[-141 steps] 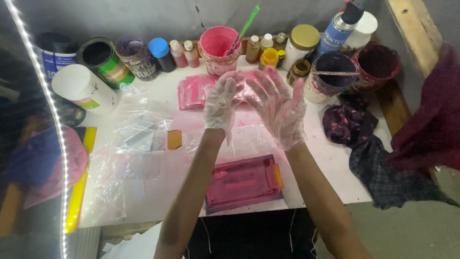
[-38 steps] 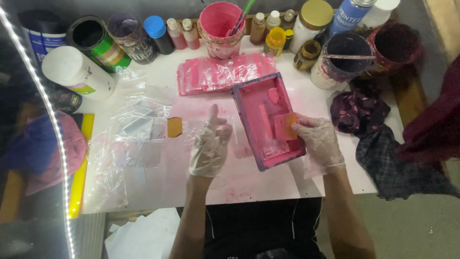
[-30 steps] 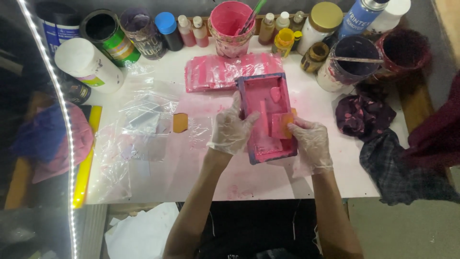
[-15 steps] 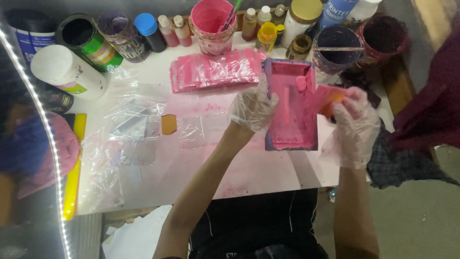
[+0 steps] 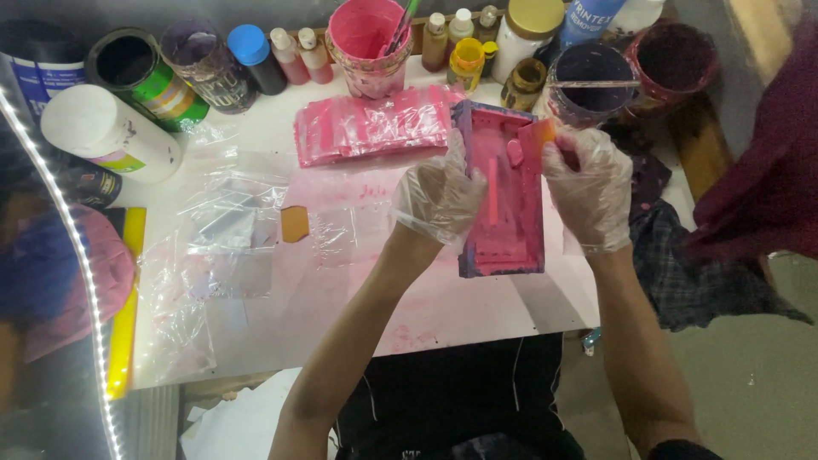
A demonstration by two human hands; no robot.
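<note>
- Pink rectangular mould tray (image 5: 503, 200), smeared with wet pink paint, lies on the white desk (image 5: 341, 298) toward its right side, near the back row of containers.
- Left hand (image 5: 439, 196), in a clear plastic glove, has its fingers closed over the tray's left rim, pinning it.
- Right hand (image 5: 590, 189), gloved too, has its fingers closed on a small orange scraper (image 5: 543, 132) at the tray's upper right corner.
- Risk: slick gloves could let the tray slide or the scraper skip, flinging paint onto the dark rags (image 5: 673, 255).
- Risk: the dark paint cup (image 5: 588, 81) stands just beyond the scraper; an outward stroke could knock it.
- Room: the desk's right edge is close beside the right hand; open space lies leftward, past the crumpled clear plastic sheet (image 5: 230, 238).
</note>
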